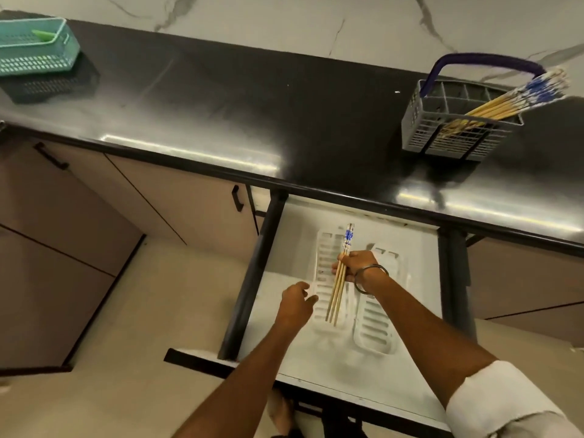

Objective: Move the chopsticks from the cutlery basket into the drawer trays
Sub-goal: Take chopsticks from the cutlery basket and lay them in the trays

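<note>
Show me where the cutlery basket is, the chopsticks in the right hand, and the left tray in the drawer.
cutlery basket [442,139], head view, front mesh wall.
chopsticks [335,294], head view, bare wooden shafts below the right hand [355,263].
left tray [325,248], head view, slotted upper part.

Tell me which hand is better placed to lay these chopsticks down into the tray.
The right hand. It already grips the chopsticks directly over the left tray in the open drawer. The left hand is empty, at that tray's edge.
</note>
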